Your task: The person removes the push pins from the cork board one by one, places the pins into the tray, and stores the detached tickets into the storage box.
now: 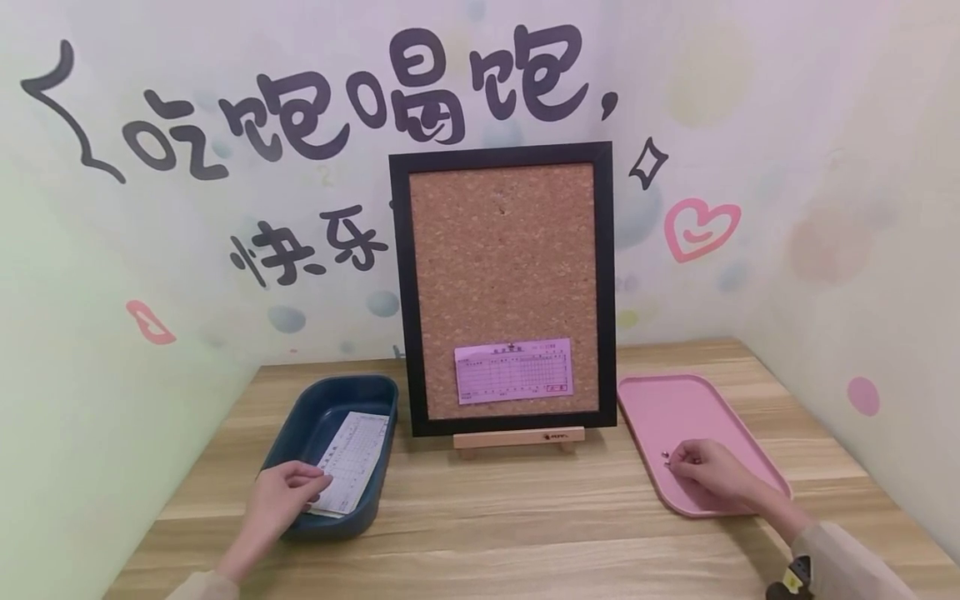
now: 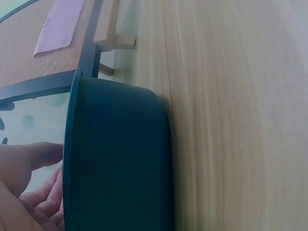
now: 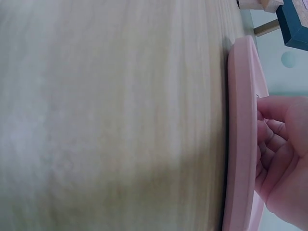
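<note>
In the head view my left hand (image 1: 281, 496) reaches over the near side of a dark blue bin (image 1: 297, 417). Its fingers lie at a white printed form slip (image 1: 352, 458), which rests in the bin with more paper under it. In the left wrist view a gap shows between thumb and fingers, and the bin's wall (image 2: 120, 159) hides the fingertips. My right hand (image 1: 708, 471) is low over a pink tray (image 1: 675, 400), fingers curled and fingertips beside small shiny metal pins (image 1: 665, 455). The tray's rim (image 3: 240, 144) covers those fingertips in the right wrist view, so any hold is unclear.
A black-framed cork board (image 1: 510, 258) stands on a small wooden easel (image 1: 517, 437) between bin and tray. A pink-purple printed slip (image 1: 513, 375) is pinned low on it. Behind is a decorated wall (image 1: 787, 167). A dark object (image 1: 797, 579) shows by the right sleeve.
</note>
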{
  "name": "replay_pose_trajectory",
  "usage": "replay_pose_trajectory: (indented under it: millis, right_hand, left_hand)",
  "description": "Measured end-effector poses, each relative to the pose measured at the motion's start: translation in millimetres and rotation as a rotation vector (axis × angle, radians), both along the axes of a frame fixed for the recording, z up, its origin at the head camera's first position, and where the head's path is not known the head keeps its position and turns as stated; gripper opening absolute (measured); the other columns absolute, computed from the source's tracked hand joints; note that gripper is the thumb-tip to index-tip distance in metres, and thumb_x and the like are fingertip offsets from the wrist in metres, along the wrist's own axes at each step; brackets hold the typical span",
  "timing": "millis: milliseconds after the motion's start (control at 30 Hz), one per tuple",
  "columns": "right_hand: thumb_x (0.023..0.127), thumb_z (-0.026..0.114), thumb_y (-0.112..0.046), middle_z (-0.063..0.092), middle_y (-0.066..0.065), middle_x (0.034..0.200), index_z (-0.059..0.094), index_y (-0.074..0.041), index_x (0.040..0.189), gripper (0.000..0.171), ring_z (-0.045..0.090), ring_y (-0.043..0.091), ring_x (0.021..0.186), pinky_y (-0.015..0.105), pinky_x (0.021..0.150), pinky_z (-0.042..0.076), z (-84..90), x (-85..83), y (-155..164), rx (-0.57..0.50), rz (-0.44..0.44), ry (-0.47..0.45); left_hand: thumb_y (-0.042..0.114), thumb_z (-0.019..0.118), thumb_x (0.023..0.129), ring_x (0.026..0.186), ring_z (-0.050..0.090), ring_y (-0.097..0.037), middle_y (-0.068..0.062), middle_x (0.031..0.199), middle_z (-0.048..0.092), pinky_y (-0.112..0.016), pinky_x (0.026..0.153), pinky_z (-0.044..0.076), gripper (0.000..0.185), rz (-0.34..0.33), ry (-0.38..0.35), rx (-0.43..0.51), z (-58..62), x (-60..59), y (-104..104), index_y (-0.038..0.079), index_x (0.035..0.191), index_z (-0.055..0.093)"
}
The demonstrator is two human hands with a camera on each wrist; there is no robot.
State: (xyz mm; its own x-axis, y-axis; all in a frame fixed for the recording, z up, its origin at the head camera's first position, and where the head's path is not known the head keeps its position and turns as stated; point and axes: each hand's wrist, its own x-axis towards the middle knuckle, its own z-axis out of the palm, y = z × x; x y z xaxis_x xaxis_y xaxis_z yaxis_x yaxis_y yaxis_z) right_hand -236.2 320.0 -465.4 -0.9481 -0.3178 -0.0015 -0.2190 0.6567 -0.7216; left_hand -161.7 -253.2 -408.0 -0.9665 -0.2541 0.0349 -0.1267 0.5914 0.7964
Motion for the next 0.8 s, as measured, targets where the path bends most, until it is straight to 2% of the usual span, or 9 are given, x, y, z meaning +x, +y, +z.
replay_pose_trajectory:
  millis: [400,633,800]
  right_hand:
    - [0.083,0.061,-0.009,0.055,0.002,0.072,0.06,-0.001,0.085,0.008,0.042,0.003,0.055,0.019,0.045,0.037,1.4,1.6,-3,0.015,-0.023,0.017]
    - [0.083,0.061,-0.01,0.055,0.002,0.072,0.06,-0.001,0.084,0.009,0.042,0.003,0.056,0.018,0.046,0.038,4.5,2.4,-2,0.009,0.002,0.006]
    - [0.084,0.061,-0.011,0.057,0.001,0.07,0.06,-0.001,0.082,0.009,0.046,0.002,0.057,0.019,0.048,0.042,11.5,-1.6,0,0.046,0.048,0.064]
  left_hand:
    - [0.009,0.067,0.078,0.059,0.06,-0.015,-0.015,0.074,0.066,-0.022,0.052,0.052,0.022,0.017,-0.002,0.0,1.0,0.8,1,-0.01,0.087,0.061]
    - [0.006,0.067,0.079,0.059,0.06,-0.012,-0.015,0.077,0.067,-0.021,0.054,0.053,0.021,0.017,0.032,0.047,1.5,-0.6,3,-0.011,0.09,0.061]
    - [0.009,0.067,0.08,0.062,0.06,-0.007,-0.017,0.082,0.067,-0.019,0.056,0.053,0.023,0.009,0.07,0.033,5.6,-4.0,6,-0.009,0.093,0.061]
